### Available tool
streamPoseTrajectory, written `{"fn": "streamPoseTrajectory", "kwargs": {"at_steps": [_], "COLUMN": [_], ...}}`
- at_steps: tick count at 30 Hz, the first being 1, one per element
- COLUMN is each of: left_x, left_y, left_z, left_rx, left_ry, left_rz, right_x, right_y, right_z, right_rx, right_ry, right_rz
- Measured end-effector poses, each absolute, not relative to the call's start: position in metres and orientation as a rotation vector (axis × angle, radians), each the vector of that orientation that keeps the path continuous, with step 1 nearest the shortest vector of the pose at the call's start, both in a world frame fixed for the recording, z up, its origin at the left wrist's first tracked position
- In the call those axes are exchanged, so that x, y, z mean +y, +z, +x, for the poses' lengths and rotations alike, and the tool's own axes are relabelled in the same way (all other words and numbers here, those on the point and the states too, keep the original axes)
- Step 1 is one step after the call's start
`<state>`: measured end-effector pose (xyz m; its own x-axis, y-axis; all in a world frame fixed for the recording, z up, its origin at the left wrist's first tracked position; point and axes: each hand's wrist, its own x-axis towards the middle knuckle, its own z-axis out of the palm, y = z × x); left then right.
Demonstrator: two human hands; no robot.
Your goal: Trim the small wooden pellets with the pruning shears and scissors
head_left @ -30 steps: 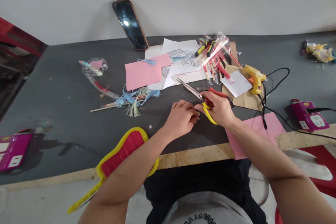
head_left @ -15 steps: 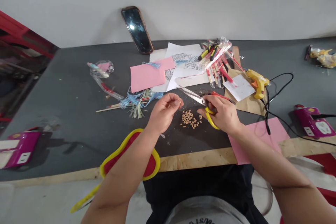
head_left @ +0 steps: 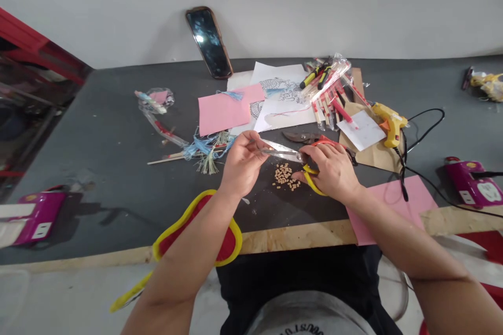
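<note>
On the dark bench (head_left: 98, 167), the right hand (head_left: 332, 170) is gripping yellow-handled scissors (head_left: 281, 152), fingers clamped on the handles, while the left hand (head_left: 241, 159) is pinching the blades, fingers together.

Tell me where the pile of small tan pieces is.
In the head view, the pile of small tan pieces lies on the dark tabletop between the left hand and right hand, just below the yellow-handled scissors.
</note>
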<state>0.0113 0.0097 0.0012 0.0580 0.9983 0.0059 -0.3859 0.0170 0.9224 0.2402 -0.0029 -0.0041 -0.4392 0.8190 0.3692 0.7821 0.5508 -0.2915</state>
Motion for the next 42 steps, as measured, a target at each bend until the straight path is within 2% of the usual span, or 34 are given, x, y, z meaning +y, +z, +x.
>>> {"fn": "streamPoseTrajectory", "kwargs": {"at_steps": [17,28,42], "left_x": [0.009,0.001,0.003], "left_y": [-0.005,-0.005,0.001], "left_z": [0.014,0.022,0.020], "left_rx": [0.902,0.902,0.911], "left_ry": [1.332,1.511,1.511], "left_rz": [0.940,0.866,0.835], "right_x": [-0.005,-0.009,-0.006], "right_y": [-0.004,-0.003,-0.003], "right_z": [0.237,0.234,0.235], "right_rx": [-2.370,-2.318,-2.319], "right_ry": [0.000,-0.103,0.062], "right_rz": [-1.303,-1.305,-1.305]}}
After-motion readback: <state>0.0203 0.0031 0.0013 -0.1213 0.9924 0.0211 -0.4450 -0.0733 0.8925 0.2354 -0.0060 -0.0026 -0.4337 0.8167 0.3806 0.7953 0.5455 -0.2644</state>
